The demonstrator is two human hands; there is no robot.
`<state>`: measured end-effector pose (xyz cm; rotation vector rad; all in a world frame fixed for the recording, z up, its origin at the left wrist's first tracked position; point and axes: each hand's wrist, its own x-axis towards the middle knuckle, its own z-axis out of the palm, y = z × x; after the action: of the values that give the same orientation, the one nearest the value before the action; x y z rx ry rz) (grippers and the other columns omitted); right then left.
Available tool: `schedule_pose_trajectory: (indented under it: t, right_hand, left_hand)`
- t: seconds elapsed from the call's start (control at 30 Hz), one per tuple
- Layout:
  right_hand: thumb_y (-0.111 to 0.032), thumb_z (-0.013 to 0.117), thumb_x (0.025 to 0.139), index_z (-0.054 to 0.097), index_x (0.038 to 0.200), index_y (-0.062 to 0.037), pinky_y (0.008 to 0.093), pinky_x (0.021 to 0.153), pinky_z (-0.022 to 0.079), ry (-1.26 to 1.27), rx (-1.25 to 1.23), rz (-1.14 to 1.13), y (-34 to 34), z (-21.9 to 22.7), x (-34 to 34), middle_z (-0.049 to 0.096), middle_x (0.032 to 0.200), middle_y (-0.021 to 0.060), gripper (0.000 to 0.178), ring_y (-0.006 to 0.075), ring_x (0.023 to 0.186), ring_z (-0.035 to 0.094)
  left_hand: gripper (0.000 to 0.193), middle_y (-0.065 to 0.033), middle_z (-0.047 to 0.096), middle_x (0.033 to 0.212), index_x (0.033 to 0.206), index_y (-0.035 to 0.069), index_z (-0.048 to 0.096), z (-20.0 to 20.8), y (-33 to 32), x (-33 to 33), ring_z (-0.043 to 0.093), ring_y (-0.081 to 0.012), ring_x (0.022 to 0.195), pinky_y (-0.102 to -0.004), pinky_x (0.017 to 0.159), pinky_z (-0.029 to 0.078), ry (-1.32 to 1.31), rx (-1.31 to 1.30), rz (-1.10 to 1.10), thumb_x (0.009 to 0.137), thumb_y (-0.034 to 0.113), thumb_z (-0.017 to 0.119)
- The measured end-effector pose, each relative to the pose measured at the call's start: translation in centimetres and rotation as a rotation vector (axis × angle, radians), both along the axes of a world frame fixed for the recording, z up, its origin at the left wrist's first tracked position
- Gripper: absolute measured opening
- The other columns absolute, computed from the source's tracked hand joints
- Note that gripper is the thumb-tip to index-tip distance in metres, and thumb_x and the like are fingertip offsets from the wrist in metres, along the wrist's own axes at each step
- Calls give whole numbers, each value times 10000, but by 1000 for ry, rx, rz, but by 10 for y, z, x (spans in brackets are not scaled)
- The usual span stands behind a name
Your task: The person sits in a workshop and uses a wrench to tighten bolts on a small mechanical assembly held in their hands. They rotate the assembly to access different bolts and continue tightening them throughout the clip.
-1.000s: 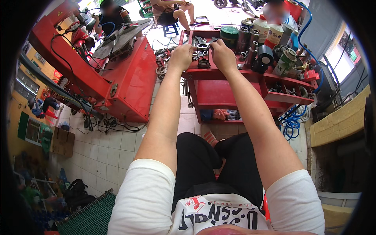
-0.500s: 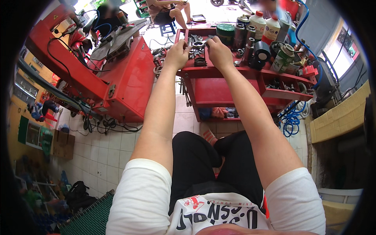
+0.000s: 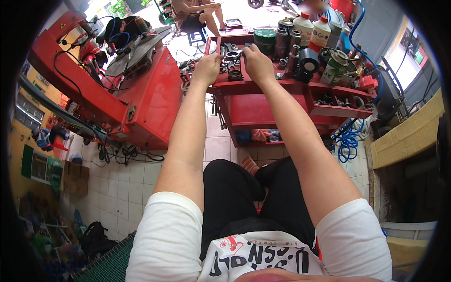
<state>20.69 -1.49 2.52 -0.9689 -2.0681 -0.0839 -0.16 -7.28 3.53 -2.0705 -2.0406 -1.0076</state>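
Note:
Both my arms reach forward to the left end of a red tool cart's top tray (image 3: pixel 282 83). My right hand (image 3: pixel 257 66) has its fingers curled on a shiny metal wrench (image 3: pixel 232 55), whose ring-like end shows between my hands. At the tray's left side, my left hand (image 3: pixel 207 69) is closed, its thumb and fingertips pressed together close to that end; what it grips, if anything, is hidden. Just below the wrench stands a small dark metal ring-shaped part (image 3: pixel 234 74). More metal tools lie behind it in the tray.
A green-lidded tub (image 3: pixel 264 40), metal cylinders (image 3: pixel 281 43), white bottles (image 3: pixel 303 29) and a spray can (image 3: pixel 335 68) crowd the tray's right. A red machine (image 3: pixel 145 98) stands left. A blue hose (image 3: pixel 347 145) coils by the cart. People (image 3: pixel 195 11) sit beyond.
The whole view has shifted slightly, so the cart and hands sit a little further left. My hands remain over the same part of the tray, the right one slightly closer to the ring-like end.

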Motion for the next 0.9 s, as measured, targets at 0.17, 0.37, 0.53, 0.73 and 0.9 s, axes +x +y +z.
schedule_pose_trajectory:
  t: [0.17, 0.37, 0.53, 0.73, 0.9]
  right_hand:
    - [-102, 590, 975, 666, 1076, -89, 499, 772, 611, -13, -10, -10, 1, -2, 0, 654, 1152, 123, 128, 361, 950, 737]
    - [-97, 591, 970, 663, 1085, -90, 499, 771, 612, -13, -12, -16, 1, 0, 1, 653, 1152, 129, 135, 372, 950, 738]
    - [-128, 621, 985, 664, 1101, -99, 530, 765, 580, 47, -6, 14, 1, -1, 0, 657, 1112, 128, 127, 419, 919, 708]
    - [-84, 585, 963, 661, 1098, -91, 503, 770, 611, -1, -9, -10, 1, -1, 2, 657, 1153, 135, 156, 384, 947, 737]
    - [-81, 581, 961, 651, 1090, -91, 506, 768, 608, -4, 2, 0, 0, 0, 0, 658, 1150, 136, 148, 388, 933, 735]
  left_hand:
    - [374, -205, 746, 1049, 1085, 55, 681, -4, -6, 6, 703, -425, 1027, -513, 885, 538, -207, 89, -64, 1077, 410, 563]
    - [382, -209, 748, 1051, 1094, 45, 683, -4, 3, -1, 710, -406, 1046, -496, 886, 540, -135, 43, -40, 1068, 414, 587]
    - [419, -219, 747, 1070, 1074, 51, 701, -8, 1, -1, 707, -427, 1029, -515, 879, 539, -192, 65, -71, 1078, 445, 556]
    - [415, -230, 747, 983, 1060, 47, 701, -6, 1, 3, 710, -447, 983, -531, 862, 538, -177, 77, -64, 1078, 433, 549]
    - [399, -216, 758, 989, 1088, 52, 690, -10, 6, -8, 720, -433, 995, -528, 873, 542, -209, 18, -46, 1067, 432, 570]
